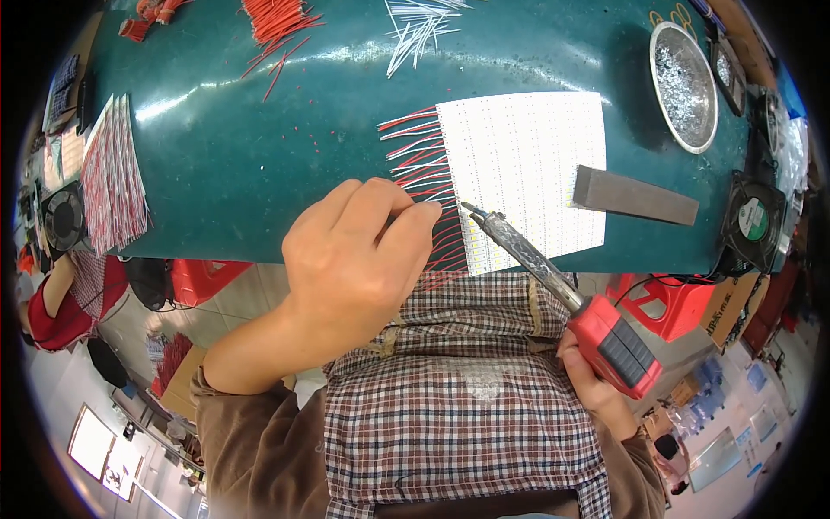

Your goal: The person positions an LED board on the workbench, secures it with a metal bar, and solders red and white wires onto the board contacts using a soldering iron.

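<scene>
A white panel of LED strips (527, 156) lies near the table's front edge, with a row of red and white wires (417, 143) sticking out from its left side. My left hand (359, 246) is closed in a pinch on a wire at that edge; the wire's colour is hidden by my fingers. My right hand (590, 381) grips the red and black handle of a soldering iron (538, 264). The iron's tip is over the panel's left edge, just right of my left fingertips; whether it touches I cannot tell. A dark grey rectangular bar (644, 197) rests across the panel's right side.
A metal bowl (683, 86) of silvery bits stands at the far right, a black fan (752, 221) nearer. Loose red wires (275, 19) and white wires (419, 30) lie at the back. Red-and-white wires (117, 177) are piled left. Another person's arm (59, 285) shows at far left.
</scene>
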The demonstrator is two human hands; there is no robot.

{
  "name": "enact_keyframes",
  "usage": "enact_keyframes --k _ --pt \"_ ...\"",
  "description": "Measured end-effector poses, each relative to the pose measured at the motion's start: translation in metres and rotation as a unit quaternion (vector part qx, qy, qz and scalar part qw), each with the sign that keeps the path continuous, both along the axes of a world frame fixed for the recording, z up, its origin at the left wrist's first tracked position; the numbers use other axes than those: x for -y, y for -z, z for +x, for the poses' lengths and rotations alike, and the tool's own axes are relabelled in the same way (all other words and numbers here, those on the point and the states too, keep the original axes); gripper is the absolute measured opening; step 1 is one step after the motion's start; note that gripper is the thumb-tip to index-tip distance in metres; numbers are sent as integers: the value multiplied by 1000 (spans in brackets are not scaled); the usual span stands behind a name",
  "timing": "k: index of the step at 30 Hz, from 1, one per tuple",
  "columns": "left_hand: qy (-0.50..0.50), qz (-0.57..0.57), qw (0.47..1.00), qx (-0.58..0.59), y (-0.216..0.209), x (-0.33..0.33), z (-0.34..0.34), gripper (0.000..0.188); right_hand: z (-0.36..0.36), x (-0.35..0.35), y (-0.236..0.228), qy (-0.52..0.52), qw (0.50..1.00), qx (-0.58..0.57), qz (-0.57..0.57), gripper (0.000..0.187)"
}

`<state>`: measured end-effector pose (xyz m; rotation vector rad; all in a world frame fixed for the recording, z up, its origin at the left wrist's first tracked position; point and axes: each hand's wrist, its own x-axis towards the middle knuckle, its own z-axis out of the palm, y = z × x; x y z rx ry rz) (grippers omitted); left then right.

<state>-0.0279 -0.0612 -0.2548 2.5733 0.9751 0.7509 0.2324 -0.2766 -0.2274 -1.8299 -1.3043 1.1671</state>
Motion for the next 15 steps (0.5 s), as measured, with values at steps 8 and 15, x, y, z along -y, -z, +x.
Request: enact_keyframes --k 8,15 --pt "-2 1 1000 -1 1 0 -1 26 0 -2 2 -22 1000 12 12 26" --pt "-4 0 1000 -1 1 0 0 25 0 -2 2 -21 1000 8 9 25"
